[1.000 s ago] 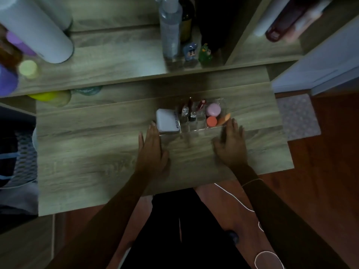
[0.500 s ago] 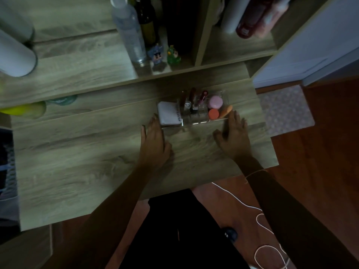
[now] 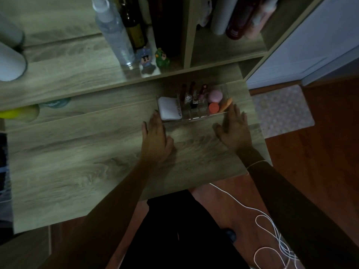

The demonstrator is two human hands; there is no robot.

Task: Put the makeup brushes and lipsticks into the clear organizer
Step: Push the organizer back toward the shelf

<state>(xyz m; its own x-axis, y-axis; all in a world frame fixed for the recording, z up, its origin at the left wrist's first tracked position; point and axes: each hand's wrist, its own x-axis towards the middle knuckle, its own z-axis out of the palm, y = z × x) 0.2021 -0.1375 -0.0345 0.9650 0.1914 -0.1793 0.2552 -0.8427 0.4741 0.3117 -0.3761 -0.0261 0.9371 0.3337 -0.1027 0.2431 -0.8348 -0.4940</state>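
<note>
The clear organizer (image 3: 194,117) stands on the wooden table (image 3: 77,162), near its far right side. Several lipsticks (image 3: 191,94) stand upright in its middle slots. A white pad (image 3: 169,109) fills its left section. A pink sponge (image 3: 215,95), a round orange item (image 3: 213,108) and an orange sponge (image 3: 226,104) lie in the right section. My left hand (image 3: 156,139) rests flat on the table, fingertips at the organizer's left front corner. My right hand (image 3: 234,131) lies flat with fingertips at its right front corner. Both hands hold nothing. No brushes are visible.
A shelf behind the table carries a clear spray bottle (image 3: 114,33), a dark bottle (image 3: 134,26) and two small figurines (image 3: 153,58). A yellow object (image 3: 19,114) sits under the shelf at left. A white cable (image 3: 272,230) trails on the red floor.
The camera view has shifted, so the table and shelf sit differently in frame. Both hands stay flat beside the organizer's front corners.
</note>
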